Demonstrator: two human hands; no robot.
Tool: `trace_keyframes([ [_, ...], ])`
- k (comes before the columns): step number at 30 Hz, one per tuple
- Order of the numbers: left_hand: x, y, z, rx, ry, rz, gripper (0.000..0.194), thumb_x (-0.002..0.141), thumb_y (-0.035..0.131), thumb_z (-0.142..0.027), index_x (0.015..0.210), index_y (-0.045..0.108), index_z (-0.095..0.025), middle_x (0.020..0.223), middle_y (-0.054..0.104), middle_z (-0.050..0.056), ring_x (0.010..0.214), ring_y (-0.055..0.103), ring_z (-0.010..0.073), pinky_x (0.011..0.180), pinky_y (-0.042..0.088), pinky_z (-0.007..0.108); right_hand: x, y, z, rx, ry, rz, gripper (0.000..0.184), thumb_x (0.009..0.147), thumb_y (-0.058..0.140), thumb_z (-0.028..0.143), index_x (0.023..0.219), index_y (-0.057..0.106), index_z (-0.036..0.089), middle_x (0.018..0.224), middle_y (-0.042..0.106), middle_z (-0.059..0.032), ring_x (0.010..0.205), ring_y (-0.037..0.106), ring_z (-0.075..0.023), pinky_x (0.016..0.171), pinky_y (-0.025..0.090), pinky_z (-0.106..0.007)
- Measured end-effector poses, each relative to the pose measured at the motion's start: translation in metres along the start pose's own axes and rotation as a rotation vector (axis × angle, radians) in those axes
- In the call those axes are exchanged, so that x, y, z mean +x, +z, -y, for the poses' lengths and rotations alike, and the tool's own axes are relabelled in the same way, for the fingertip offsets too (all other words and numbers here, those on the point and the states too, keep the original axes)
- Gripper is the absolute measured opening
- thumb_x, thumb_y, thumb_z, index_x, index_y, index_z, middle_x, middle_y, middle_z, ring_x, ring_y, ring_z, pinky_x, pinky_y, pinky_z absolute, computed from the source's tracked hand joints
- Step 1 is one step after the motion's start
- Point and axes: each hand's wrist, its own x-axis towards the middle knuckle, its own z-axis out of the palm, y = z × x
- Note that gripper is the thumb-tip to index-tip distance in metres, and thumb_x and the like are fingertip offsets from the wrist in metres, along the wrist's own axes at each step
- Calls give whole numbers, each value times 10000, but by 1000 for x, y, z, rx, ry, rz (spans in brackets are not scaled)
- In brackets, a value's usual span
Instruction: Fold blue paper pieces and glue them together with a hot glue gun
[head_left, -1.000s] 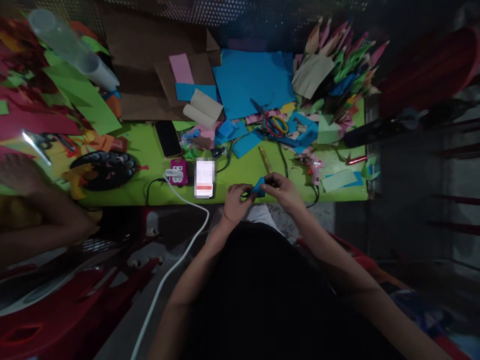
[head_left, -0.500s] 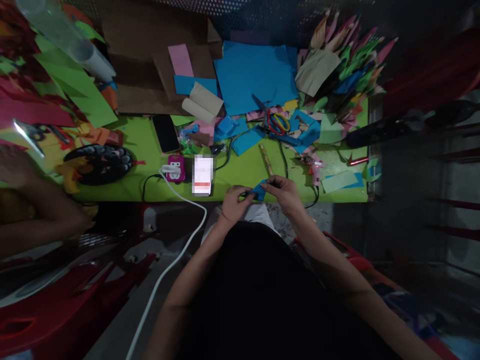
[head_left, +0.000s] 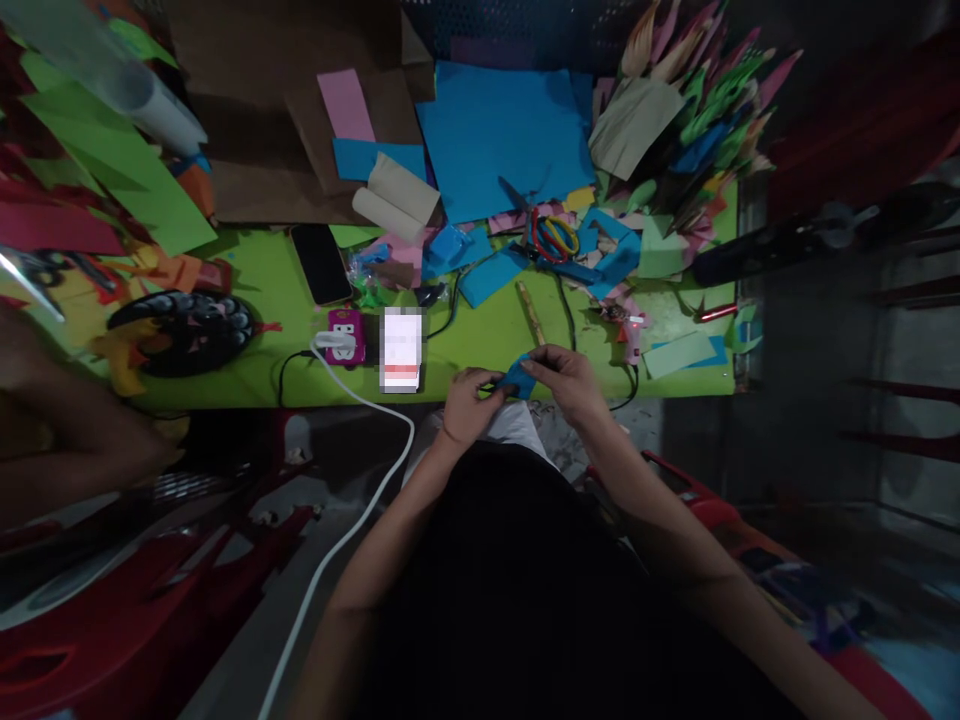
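A small piece of blue paper (head_left: 517, 378) is held between both my hands at the near edge of the green table (head_left: 480, 350). My left hand (head_left: 466, 405) pinches its left end with closed fingers. My right hand (head_left: 568, 380) grips its right end, fingers curled over it. A thin dark thing shows beside my left fingers; I cannot make it out. A wooden stick (head_left: 531, 313) lies just beyond my hands.
Scissors with red and yellow handles (head_left: 551, 240) lie on blue paper scraps. A large blue sheet (head_left: 502, 135), a black phone (head_left: 321, 263), a pink plug adapter (head_left: 345, 337) with a white cable, a glue gun (head_left: 626, 330) and a dark paint palette (head_left: 184, 330) are on the table. Another person's arm (head_left: 67, 440) is at left.
My hands stay together on the blue paper, with small finger shifts. The view has drifted slightly, so the table appears a little higher and to the left.
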Motion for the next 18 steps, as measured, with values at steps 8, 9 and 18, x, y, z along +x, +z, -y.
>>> trace_keyframes([
  [8,6,-2,-3,65,14,24,69,730,782,-202,778,753,-242,791,752,30,798,680,204,800,528,362,6,4,3,-20,5,-28,380,633,787,554,654,630,210,602,557,25,608,478,-135,594,378,-285],
  [9,7,-3,-3,60,12,23,78,729,782,-202,788,754,-244,797,753,30,800,681,205,801,532,362,7,4,3,-21,0,-15,365,637,782,545,660,636,211,610,569,22,615,487,-139,604,386,-288],
  [18,10,-5,-7,18,-26,-41,78,704,797,-220,766,758,-248,788,751,23,811,672,206,801,527,357,17,3,11,-93,-12,-12,323,635,776,498,648,626,212,581,540,26,591,465,-136,565,355,-279],
])
